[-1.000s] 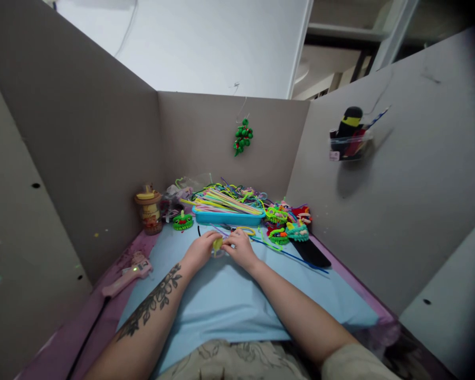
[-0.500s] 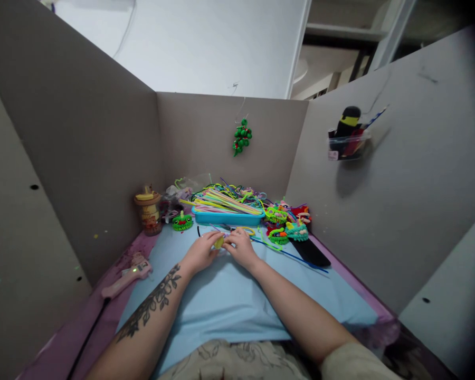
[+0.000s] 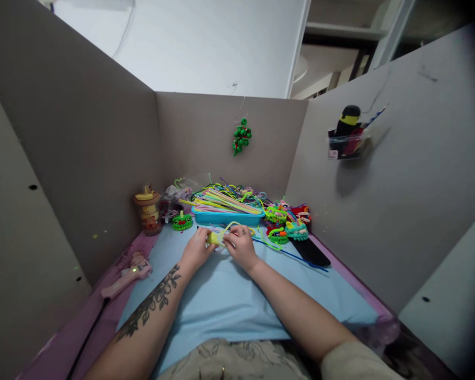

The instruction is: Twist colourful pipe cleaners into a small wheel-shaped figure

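Observation:
My left hand (image 3: 198, 247) is closed on a small yellow fuzzy piece (image 3: 212, 238), which looks made of pipe cleaner. Facing it, my right hand (image 3: 240, 246) pinches a yellow pipe cleaner (image 3: 231, 226) that arches up above the fingers. Whether this strand joins the yellow piece is hard to tell. Both hands are just above the blue table cover (image 3: 229, 295), in front of a blue tray (image 3: 226, 217) heaped with pastel pipe cleaners (image 3: 225, 201). Parts of the yellow piece are hidden behind my fingers.
A pink glue gun (image 3: 130, 275) with a lit green light lies at left. Behind it stands a drink cup (image 3: 149, 212), near a green fuzzy figure (image 3: 182, 221). Several colourful figures (image 3: 287, 224), a black strip (image 3: 309, 252) and blue pipe cleaners (image 3: 296, 256) lie right. Grey panels surround the table.
My left hand has shifted slightly left, away from my right hand, baring more of the yellow piece. A yellow pipe cleaner now arches above my right hand.

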{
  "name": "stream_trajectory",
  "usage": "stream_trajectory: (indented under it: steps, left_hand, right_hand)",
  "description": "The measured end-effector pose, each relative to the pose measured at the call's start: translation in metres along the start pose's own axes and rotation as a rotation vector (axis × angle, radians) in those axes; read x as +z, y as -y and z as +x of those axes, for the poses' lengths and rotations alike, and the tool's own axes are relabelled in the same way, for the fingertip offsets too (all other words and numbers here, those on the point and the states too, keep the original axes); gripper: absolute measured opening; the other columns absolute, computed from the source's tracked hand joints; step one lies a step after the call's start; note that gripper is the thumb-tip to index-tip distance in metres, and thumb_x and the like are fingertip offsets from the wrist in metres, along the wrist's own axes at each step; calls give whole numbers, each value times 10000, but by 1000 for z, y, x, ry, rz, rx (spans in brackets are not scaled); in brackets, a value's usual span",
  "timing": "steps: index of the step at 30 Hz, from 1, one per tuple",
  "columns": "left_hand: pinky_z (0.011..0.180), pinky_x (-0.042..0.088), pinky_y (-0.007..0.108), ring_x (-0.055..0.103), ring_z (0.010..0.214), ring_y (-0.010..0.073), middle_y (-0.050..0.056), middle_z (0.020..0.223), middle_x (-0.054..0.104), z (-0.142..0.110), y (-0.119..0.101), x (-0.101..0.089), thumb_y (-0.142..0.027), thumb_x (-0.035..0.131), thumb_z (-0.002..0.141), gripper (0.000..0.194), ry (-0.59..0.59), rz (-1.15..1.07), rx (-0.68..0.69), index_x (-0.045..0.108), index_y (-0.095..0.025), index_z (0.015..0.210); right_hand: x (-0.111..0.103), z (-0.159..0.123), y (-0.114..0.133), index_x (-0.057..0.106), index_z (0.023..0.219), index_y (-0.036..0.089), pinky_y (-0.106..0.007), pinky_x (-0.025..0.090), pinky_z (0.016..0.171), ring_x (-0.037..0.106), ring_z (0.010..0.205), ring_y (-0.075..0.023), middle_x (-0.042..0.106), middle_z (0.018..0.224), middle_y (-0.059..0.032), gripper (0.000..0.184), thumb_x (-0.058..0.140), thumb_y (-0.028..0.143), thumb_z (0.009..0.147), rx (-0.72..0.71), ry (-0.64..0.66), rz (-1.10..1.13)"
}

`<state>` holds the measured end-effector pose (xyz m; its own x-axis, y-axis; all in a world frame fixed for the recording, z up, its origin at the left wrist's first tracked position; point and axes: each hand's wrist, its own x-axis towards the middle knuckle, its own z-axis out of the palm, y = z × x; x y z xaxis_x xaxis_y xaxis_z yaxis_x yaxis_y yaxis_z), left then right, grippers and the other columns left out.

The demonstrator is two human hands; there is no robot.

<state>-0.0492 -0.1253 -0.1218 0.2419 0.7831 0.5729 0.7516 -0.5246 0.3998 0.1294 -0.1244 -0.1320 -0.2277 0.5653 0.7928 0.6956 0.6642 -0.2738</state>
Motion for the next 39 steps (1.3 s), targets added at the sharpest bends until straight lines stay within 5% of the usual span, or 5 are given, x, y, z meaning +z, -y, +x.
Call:
stream_trajectory:
  steps: [9, 22, 28, 39]
  left_hand:
    - [713, 464, 309, 550, 827, 188, 54, 912, 545, 0, -4, -1, -160, 578, 719, 225, -7, -30, 87, 500, -178, 929]
    - [728, 448, 297, 527, 838, 182, 46, 909, 540, -1, -4, -2, -121, 527, 729, 230, 54, -62, 172, 493, -182, 948]
    - [770, 445, 294, 536, 885, 183, 50, 937, 553, -1, -1, -1, -99, 524, 730, 257, 129, -30, 173, 511, -184, 972]
    - [785, 453, 296, 549, 906, 186, 67, 999, 571, 0, -1, -2, -100, 522, 753, 269, 142, -4, 220, 537, -178, 1009]
  right_hand:
    - [9, -1, 1, 699, 735, 214, -335, 385, 756, 467, 801, -197, 568, 751, -47, 78, 634, 235, 771, 50, 87, 112]
    - [6, -1, 5, 652, 767, 204, -347, 379, 830, 499, 878, -205, 586, 859, -39, 71, 623, 162, 717, 0, 39, 265]
    - [-4, 2, 7, 648, 744, 205, -336, 376, 834, 491, 875, -182, 532, 858, -28, 45, 629, 177, 714, -57, 143, 310]
    - [8, 4, -7, 615, 746, 198, -280, 418, 713, 555, 747, -161, 607, 759, -4, 57, 597, 251, 734, 300, 147, 394]
